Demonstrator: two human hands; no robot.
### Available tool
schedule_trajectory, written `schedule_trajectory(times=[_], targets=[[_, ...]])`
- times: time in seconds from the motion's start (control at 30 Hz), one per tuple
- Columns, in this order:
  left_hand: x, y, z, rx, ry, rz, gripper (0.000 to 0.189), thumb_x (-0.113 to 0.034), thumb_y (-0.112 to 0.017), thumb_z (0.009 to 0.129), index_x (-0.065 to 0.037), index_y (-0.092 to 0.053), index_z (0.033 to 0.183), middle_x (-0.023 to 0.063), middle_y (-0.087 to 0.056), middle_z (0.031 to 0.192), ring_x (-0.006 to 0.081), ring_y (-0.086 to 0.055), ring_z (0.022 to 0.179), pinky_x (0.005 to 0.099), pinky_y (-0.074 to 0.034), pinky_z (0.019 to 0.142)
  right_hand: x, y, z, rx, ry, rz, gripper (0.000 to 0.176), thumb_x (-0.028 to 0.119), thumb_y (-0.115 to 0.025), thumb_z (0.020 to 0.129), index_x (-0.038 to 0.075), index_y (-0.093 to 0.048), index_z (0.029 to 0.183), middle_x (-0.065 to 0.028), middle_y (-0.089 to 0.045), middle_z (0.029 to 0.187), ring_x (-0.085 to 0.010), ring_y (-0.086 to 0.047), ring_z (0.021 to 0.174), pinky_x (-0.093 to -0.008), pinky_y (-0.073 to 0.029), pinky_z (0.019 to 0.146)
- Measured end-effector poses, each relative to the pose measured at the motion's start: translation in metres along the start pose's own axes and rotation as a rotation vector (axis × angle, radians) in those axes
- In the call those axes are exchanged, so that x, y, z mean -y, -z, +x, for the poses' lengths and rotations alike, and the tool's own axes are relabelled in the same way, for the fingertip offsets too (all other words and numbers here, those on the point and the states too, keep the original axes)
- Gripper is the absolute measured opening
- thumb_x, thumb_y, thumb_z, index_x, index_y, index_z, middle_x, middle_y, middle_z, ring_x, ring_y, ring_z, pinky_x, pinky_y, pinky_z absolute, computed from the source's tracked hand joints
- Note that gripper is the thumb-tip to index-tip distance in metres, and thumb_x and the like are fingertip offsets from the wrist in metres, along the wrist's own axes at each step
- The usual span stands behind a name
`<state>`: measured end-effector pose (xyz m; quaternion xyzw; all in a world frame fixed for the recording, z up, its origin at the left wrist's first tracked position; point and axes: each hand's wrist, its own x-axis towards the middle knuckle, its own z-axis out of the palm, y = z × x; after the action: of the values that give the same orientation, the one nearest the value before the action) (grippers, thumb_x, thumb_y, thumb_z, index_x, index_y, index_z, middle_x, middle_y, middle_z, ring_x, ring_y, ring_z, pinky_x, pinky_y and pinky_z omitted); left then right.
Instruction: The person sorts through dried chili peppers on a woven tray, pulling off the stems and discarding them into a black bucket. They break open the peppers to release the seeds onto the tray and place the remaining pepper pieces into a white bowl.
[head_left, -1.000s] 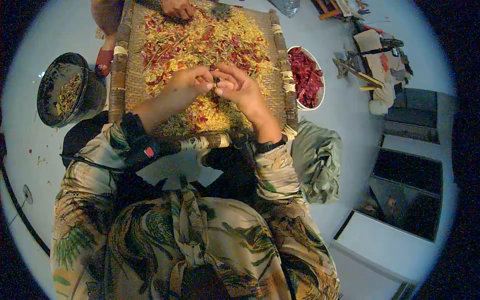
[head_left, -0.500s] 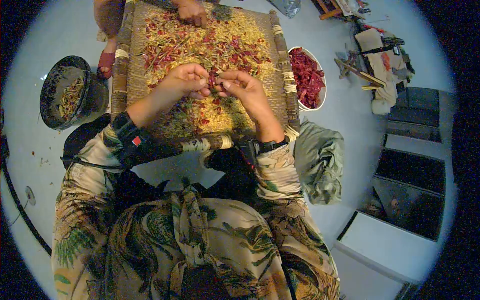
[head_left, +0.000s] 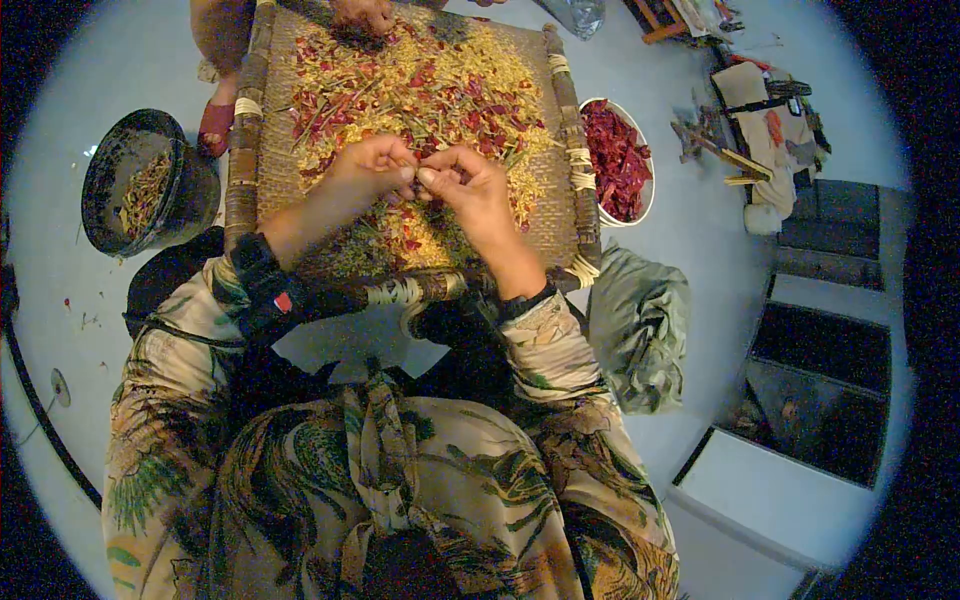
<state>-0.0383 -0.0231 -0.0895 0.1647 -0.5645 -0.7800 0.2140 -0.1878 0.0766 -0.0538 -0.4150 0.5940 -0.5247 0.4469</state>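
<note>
My left hand [head_left: 368,168] and my right hand [head_left: 472,192] meet over a woven tray [head_left: 275,165] with a wooden frame. Both are closed, thumbs and fingertips pinched together on a small piece of dried red chili, mostly hidden by the fingers. Beneath them the tray carries yellow chili seeds [head_left: 500,75], torn red chili pieces [head_left: 425,75] and thin stems. Darker greenish bits lie along its near edge. At the far edge, another person's hand [head_left: 365,14] touches the seeds.
A black bucket [head_left: 195,185] holding stems stands left of the tray. On the right is a white bucket [head_left: 648,190] with red chili pods [head_left: 615,155]. A crumpled grey-green sack [head_left: 640,330] lies on the floor nearby. The other person's foot [head_left: 218,118] is beside the tray's left rail.
My fingertips have come closer together, my right hand shifting left and the red piece now largely covered. The other person's hand has moved back and left toward the far edge.
</note>
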Motion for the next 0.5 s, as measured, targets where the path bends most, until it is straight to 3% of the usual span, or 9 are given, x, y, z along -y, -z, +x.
schedule_trajectory(times=[0.27, 0.37, 0.5], targets=[[-0.012, 0.002, -0.005, -0.269, 0.045, -0.168, 0.011, -0.013, -0.058, 0.085, -0.005, -0.054, 0.090, 0.0039, -0.060, 0.081, 0.0120, -0.061, 0.072, 0.0247, -0.050, 0.065, -0.003, 0.021, 0.007, -0.267, -0.068, 0.411, 0.008, 0.007, -0.057, 0.084, 0.001, -0.054, 0.088, -0.0093, -0.059, 0.081, -0.0236, -0.062, 0.079, -0.0347, -0.054, 0.073], [-0.017, 0.008, -0.004, -0.163, 0.067, -0.137, 0.008, -0.013, -0.057, 0.084, -0.006, -0.054, 0.087, 0.0026, -0.059, 0.079, 0.0103, -0.060, 0.070, 0.0236, -0.049, 0.063, 0.003, 0.042, 0.014, -0.204, -0.094, 0.489, 0.009, 0.007, -0.056, 0.084, 0.000, -0.053, 0.089, -0.0107, -0.057, 0.085, -0.0284, -0.062, 0.085, -0.0383, -0.054, 0.077], [0.005, 0.020, -0.002, -0.122, -0.022, 0.087, 0.005, -0.011, -0.058, 0.081, -0.007, -0.054, 0.080, 0.0012, -0.057, 0.073, 0.0095, -0.057, 0.067, 0.0233, -0.045, 0.057, 0.003, 0.043, 0.016, -0.200, -0.153, 0.408, 0.009, 0.008, -0.055, 0.085, 0.001, -0.055, 0.091, -0.0095, -0.058, 0.085, -0.0231, -0.061, 0.079, -0.0345, -0.055, 0.068]])
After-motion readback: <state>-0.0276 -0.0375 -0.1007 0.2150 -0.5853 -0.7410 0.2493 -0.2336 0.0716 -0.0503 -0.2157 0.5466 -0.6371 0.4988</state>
